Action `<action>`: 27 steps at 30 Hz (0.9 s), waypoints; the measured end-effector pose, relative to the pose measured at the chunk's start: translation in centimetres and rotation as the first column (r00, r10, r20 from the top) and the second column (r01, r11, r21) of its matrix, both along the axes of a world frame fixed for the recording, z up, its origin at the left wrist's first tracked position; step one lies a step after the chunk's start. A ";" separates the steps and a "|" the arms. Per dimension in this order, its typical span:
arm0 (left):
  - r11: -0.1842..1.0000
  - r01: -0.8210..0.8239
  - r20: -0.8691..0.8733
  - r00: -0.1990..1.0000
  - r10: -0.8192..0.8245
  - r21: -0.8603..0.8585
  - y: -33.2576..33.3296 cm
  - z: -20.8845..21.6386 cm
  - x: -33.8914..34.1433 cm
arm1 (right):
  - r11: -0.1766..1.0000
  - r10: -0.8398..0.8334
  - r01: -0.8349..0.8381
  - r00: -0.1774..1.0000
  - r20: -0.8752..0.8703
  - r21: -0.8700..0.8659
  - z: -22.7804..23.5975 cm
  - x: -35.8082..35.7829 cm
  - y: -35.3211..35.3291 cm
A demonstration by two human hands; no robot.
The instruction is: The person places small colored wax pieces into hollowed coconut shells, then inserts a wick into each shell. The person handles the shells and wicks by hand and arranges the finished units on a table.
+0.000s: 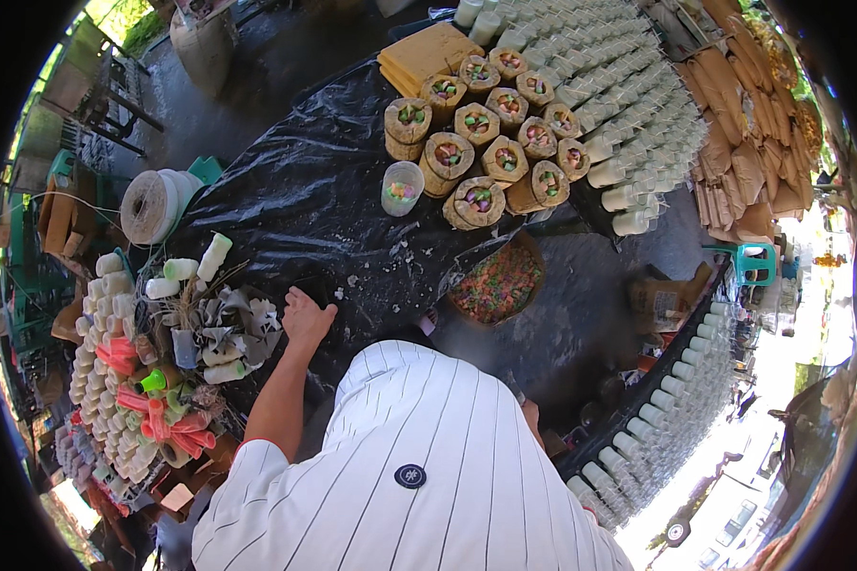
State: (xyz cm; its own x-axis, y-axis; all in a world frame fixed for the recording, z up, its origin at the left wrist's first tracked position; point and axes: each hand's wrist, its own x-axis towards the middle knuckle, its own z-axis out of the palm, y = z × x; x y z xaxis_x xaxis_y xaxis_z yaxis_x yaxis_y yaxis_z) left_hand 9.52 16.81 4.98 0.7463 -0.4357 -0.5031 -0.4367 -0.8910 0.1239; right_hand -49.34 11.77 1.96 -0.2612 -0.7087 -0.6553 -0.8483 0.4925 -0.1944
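Observation:
My left hand rests on the black plastic sheet covering the table, fingers spread, with nothing visible in it. Crumpled grey scraps lie just left of it, and pale crumbs are scattered to its right. Only a bit of my right hand shows beside my white striped shirt; its fingers are hidden. Beyond my body stands a round container of small coloured chunks. Farther off, a translucent cup holds similar pieces, next to several brown paper-wrapped cylinders topped with coloured chunks.
Yellowish flat slabs and many rows of pale cylinders fill the far side. More pale cylinders line the right edge. At left are a white spool, stacked cylinders and red pieces. A teal stool stands right.

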 end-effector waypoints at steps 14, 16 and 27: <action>0.999 -0.044 0.004 0.999 0.044 0.021 0.8 -0.3 1.2 | 0.999 0.015 -0.010 0.996 -0.087 0.049 -1.7 -1.1 0.2; 0.998 -0.042 0.029 0.999 0.041 0.051 1.8 -0.3 2.0 | 0.998 -0.041 0.045 0.996 -0.077 0.049 -1.2 -0.3 0.1; 0.874 0.345 0.215 0.934 -0.284 -0.343 -9.4 6.2 0.3 | 0.835 -0.391 0.512 0.809 0.438 -0.201 -1.3 7.5 -9.5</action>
State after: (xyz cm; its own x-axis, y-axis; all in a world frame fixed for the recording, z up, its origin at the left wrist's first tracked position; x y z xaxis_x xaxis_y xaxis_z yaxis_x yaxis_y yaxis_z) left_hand 9.81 7.36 11.17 0.5928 -0.7912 -0.1503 -0.7262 -0.6058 0.3249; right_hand -41.88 2.25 0.68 -0.3865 -0.7434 -0.5459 -0.3784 0.6676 -0.6412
